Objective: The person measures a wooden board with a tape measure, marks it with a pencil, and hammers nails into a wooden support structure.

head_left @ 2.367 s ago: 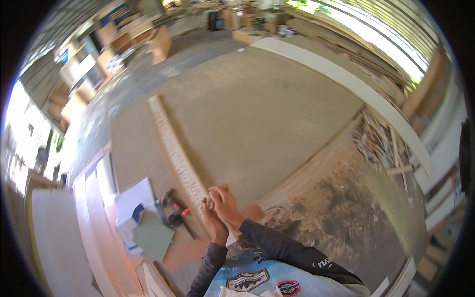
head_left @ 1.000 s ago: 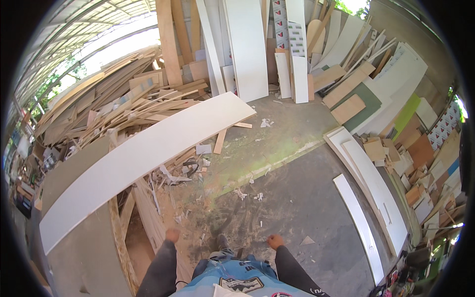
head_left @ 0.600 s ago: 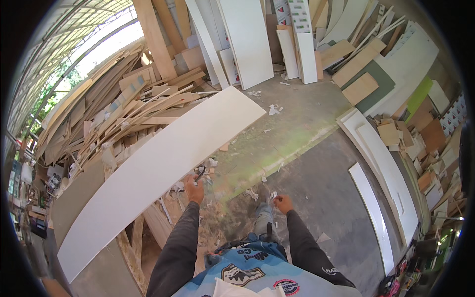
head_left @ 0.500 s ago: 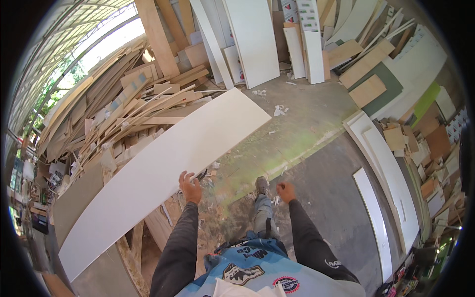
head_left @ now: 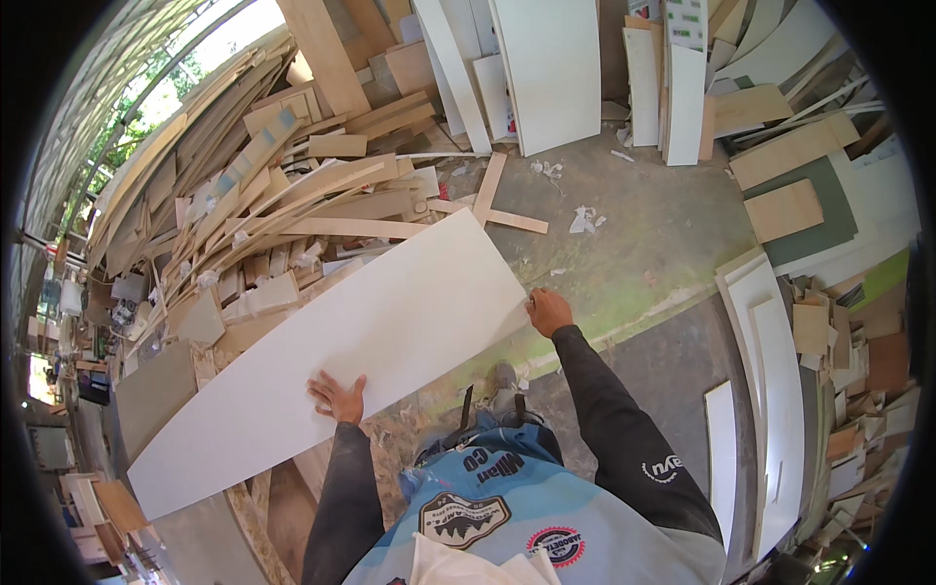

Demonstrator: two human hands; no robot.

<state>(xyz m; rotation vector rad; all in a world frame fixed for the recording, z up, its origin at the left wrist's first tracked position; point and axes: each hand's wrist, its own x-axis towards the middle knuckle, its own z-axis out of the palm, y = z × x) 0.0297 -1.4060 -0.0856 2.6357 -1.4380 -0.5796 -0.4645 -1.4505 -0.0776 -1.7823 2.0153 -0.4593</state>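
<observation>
Panel [head_left: 419, 292], white, probably stiff and slick, overhangs the right edge of the tabletop [head_left: 161, 387]; left hand [head_left: 337, 398] rests flat, fingers spread; right hand [head_left: 550, 312] curls at its near-right corner, a sound hold, grip unclear.

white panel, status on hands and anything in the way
Left hand spread over white panel. Right hand at its right-end corner, grip unclear. Scrap wood heaped beyond its far edge.

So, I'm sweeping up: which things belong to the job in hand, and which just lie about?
In hand:
- long flat white panel, left hand on it, right hand at its corner

Apparently lying about:
- heaped brown wooden strips
- crumpled white scraps
- narrow white strip
</observation>
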